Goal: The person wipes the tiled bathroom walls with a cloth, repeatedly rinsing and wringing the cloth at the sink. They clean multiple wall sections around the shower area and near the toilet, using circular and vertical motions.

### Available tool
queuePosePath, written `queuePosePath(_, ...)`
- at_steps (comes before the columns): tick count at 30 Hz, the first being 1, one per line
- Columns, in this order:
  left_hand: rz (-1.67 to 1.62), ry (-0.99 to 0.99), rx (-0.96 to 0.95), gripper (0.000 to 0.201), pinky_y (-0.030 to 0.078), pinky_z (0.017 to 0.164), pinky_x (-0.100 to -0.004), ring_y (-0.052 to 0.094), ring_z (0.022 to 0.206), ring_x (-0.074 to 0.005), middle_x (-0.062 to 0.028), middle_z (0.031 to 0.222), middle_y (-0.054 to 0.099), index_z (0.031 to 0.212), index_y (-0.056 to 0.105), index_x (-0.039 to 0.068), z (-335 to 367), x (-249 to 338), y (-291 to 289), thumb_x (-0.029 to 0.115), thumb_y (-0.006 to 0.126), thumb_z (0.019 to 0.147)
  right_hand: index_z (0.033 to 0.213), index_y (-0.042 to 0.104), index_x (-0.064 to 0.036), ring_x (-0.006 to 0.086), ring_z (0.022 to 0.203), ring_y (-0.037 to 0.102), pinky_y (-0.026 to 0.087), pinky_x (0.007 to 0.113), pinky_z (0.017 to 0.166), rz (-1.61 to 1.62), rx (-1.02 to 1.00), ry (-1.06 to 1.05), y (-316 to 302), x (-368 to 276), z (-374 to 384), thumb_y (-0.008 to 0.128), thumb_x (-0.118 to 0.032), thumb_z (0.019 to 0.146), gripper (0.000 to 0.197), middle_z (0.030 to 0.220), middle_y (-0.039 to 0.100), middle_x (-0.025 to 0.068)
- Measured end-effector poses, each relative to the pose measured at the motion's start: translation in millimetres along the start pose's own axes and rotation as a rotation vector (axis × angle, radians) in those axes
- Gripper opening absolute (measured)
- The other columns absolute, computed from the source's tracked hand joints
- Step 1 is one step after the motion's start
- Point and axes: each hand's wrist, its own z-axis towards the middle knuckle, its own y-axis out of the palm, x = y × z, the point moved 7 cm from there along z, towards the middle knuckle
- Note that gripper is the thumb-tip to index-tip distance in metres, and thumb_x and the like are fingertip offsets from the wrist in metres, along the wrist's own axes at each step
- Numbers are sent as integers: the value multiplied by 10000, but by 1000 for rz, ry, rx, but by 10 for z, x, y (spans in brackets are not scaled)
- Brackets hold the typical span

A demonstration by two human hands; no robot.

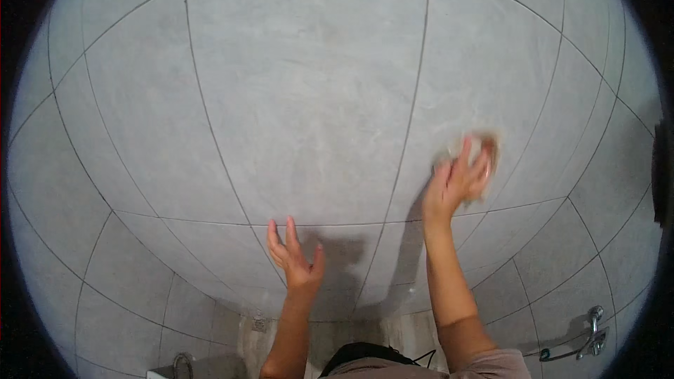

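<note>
In front of me rises a wall of large grey tiles (309, 98). My right hand (453, 186) is stretched out to its right part and presses a pale and brown wiping pad (491, 146) against the tile. Motion smears the pad, so I cannot tell whether it is a cloth or a sponge. Lower and to the left, my left hand (296, 263) is raised close to the wall with its fingers spread and nothing in it. I cannot tell whether its fingertips touch the tile.
Tiled side walls close in on both sides. A metal tap with a hose (595, 340) sticks out at the lower right. A small floor drain (260, 324) lies at the wall's foot. A curved metal fitting (182, 365) shows at the lower left, a dark object (660, 172) at the right rim.
</note>
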Motion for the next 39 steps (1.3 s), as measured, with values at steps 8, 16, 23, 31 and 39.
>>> queuePosePath(8, 3, 23, 128, 627, 165, 1024, -511, 195, 1285, -407, -256, 1413, 140, 1342, 374, 49, 170, -225, -268, 103, 635, 774, 1192, 587, -313, 253, 997, 449, 347, 445, 909, 251, -448, -942, 560, -1710, -1267, 590, -256, 782, 414, 1124, 576, -43)
queuePosePath(16, 71, -68, 143, 625, 138, 1035, -510, 198, 1291, -394, -244, 1426, 145, 1346, 369, 96, 371, -862, -956, 144, 632, 782, 1306, 508, -185, 404, 1260, 247, 134, 554, 1012, 90, 48, -267, 225, -1570, 199, 553, -238, 811, 500, 1404, 334, 194)
queuePosePath(23, 57, 129, 113, 644, 156, 1028, -513, 214, 1268, -406, -272, 1406, 166, 1341, 328, -1, 664, -1401, -1438, 235, 602, 808, 1215, 569, -323, 305, 1148, 358, 189, 497, 1012, 209, -326, -810, 903, -3211, -1292, 621, -278, 759, 461, 1310, 464, 10)
queuePosePath(31, 192, -14, 83, 632, 157, 1034, -517, 183, 1292, -390, -260, 1419, 142, 1365, 290, 11, 909, -2421, -2199, 225, 559, 834, 1281, 527, -159, 397, 1218, 305, 156, 492, 1022, 75, -1, -385, 855, -3648, -624, 578, -280, 787, 511, 1307, 427, 194)
queuePosePath(39, -287, -28, 391, 712, 92, 1070, -522, 76, 1355, -374, -241, 1464, 44, 1419, 119, 25, 645, -2828, -2471, 347, 483, 899, 1124, 598, -165, 256, 1134, 507, 443, 389, 818, 574, -171, -797, 1640, -6196, -1446, 595, -122, 720, 407, 1279, 521, 31)
